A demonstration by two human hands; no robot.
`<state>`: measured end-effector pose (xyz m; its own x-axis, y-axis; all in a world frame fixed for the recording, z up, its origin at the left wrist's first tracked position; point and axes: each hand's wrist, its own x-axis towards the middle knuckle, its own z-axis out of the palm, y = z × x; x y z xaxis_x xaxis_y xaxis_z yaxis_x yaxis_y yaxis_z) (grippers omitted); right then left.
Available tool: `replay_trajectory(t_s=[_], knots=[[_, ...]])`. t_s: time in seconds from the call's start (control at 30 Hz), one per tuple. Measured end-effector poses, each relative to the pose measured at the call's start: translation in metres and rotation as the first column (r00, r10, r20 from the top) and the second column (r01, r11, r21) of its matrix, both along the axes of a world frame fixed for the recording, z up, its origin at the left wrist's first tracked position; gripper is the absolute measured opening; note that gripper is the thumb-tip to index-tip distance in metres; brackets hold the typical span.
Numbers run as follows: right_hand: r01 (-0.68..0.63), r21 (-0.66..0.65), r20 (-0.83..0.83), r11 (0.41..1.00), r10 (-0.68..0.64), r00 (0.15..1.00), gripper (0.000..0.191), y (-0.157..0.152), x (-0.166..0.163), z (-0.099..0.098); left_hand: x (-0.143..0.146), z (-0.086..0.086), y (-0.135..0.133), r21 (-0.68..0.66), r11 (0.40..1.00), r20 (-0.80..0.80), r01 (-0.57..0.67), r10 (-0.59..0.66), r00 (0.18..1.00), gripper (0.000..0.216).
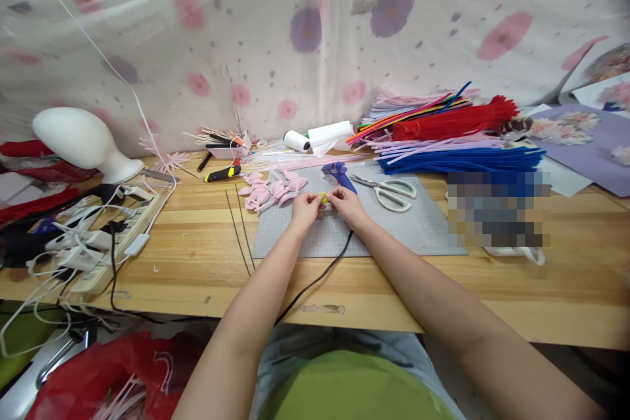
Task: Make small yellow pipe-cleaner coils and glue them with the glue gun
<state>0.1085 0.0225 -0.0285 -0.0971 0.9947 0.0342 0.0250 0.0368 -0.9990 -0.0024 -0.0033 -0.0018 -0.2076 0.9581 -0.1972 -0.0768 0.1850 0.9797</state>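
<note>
Over the grey cutting mat point(408, 236), my left hand point(306, 211) and my right hand point(347, 205) meet with fingertips pinched on a small yellow piece point(323, 197). It looks fuzzy, but its exact kind is too small to tell. Just behind my right hand lies a blue hot glue gun point(339, 176), its black cord point(319, 279) running under my arms and off the front edge. Scissors with pale green handles point(394, 195) rest on the mat to the right. Pink petal-like pieces point(268, 191) are heaped left of my left hand.
Bundles of blue point(457, 160) and red pipe cleaners point(453, 119) lie at the back right. Two dark wires point(239, 230) and a yellow-black utility knife point(222, 174) lie leftward. A white foam head point(81, 138) stands beyond a cable-crowded power strip point(113, 243). One blurred patch hides something at right.
</note>
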Motion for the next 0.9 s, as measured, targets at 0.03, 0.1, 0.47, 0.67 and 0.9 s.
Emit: replay_trajectory(t_s=[0.03, 0.1, 0.47, 0.67, 0.9], knots=[[-0.011, -0.011, -0.002, 1.000, 0.011, 1.000, 0.026, 0.000, 0.000, 0.000, 0.000, 0.000, 0.000, -0.001, 1.000, -0.005, -0.001, 0.001, 1.000, 0.013], [-0.037, -0.025, -0.004, 0.999, 0.037, 0.999, 0.028, -0.001, 0.000, 0.000, -0.001, -0.001, 0.000, 0.002, 1.000, -0.017, 0.006, -0.006, 1.000, 0.014], [-0.007, -0.079, -0.124, 0.997, -0.003, 0.992, 0.027, -0.002, 0.001, 0.004, -0.008, -0.006, -0.010, 0.045, 0.982, 0.089, 0.182, -0.186, 0.979, 0.023], [-0.147, -0.108, -0.148, 0.983, 0.131, 0.980, 0.029, -0.004, 0.008, 0.010, -0.012, -0.007, -0.011, 0.053, 0.971, 0.071, 0.232, -0.235, 0.969, 0.026], [-0.181, -0.089, -0.170, 0.979, 0.165, 0.972, 0.029, -0.005, 0.011, 0.010, -0.015, -0.007, -0.010, 0.048, 0.966, 0.065, 0.252, -0.255, 0.965, 0.030]])
